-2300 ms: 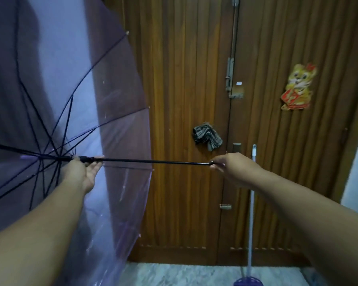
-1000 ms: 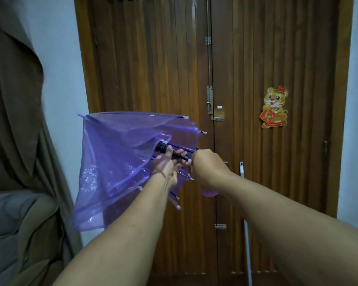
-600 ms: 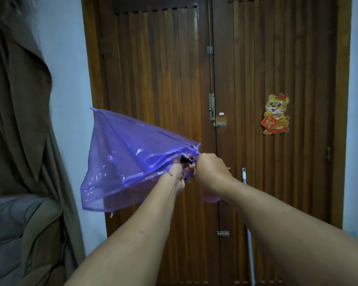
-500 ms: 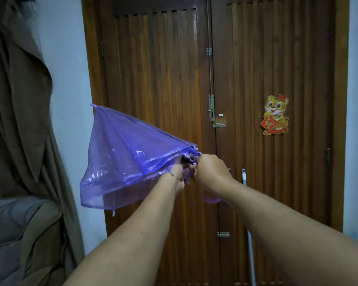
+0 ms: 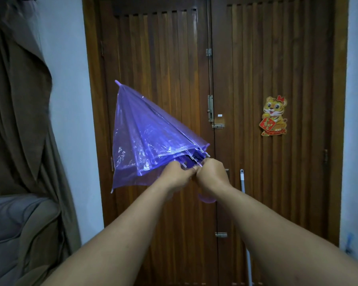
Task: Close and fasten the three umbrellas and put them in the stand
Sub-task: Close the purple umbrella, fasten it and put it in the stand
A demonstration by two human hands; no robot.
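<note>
So the purple umbrella [image 5: 149, 139] just went from wide open to collapsed; left hand [image 5: 177, 175] and right hand [image 5: 212, 174] now pinch its rib ends together, strap fastening's probably next.

The two hands are what carry the purple umbrella [image 5: 149, 141]. The left hand [image 5: 177, 175] and the right hand [image 5: 212, 174] touch each other and grip it near the rib tips, with its pointed top tilted up to the left. No floor or stand shows.
</note>
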